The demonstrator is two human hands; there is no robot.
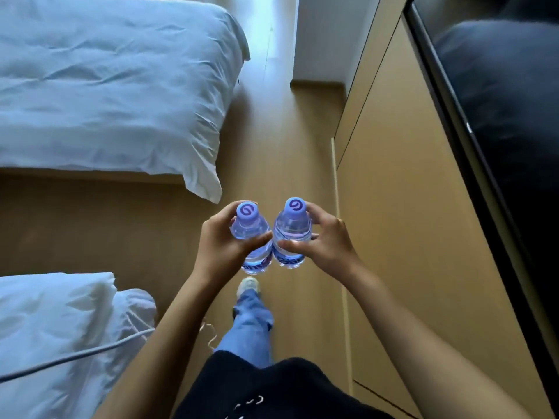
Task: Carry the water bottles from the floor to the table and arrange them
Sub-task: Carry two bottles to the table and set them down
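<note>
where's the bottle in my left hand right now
In the head view it is centre frame, gripped by the left hand: the left bottle is upright, beside the right bottle.

Two small clear plastic water bottles stand upright side by side in the air above the wooden floor, their bodies touching. The left bottle (252, 237) and the right bottle (291, 234) each carry a lilac cap with a purple swirl mark and a blue label low on the body.
</note>
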